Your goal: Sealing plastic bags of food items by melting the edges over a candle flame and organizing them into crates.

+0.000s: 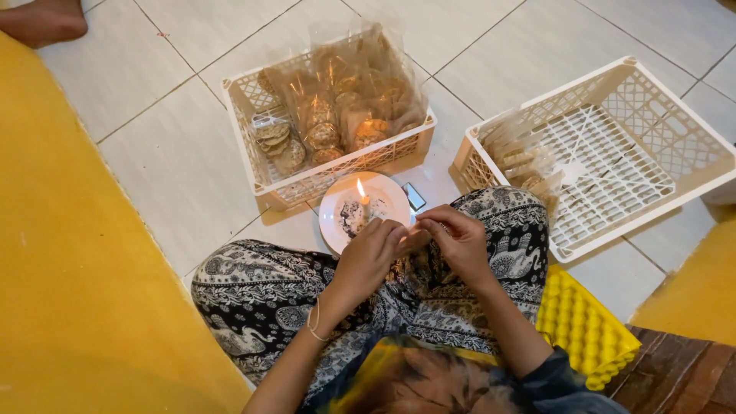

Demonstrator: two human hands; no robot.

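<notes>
Glossy pale tiles on the floor (192,161), smooth, with thin dark grout lines. Two crates of cream plastic lattice, matt: the near crate (253,153) is stuffed with clear, crinkly, shiny plastic bags (345,84) over rough brown biscuits; the other crate (636,146) shows bare grid. A smooth white plate (383,203) with a sheen, a waxy candle (366,205) burning on it. Soft printed cloth trousers (253,291), matt. A yellow bumpy foam-like pad (583,322). Flat matt yellow mat (69,291). Both hands, left hand (368,257) and right hand (460,241), pinch thin clear film.
</notes>
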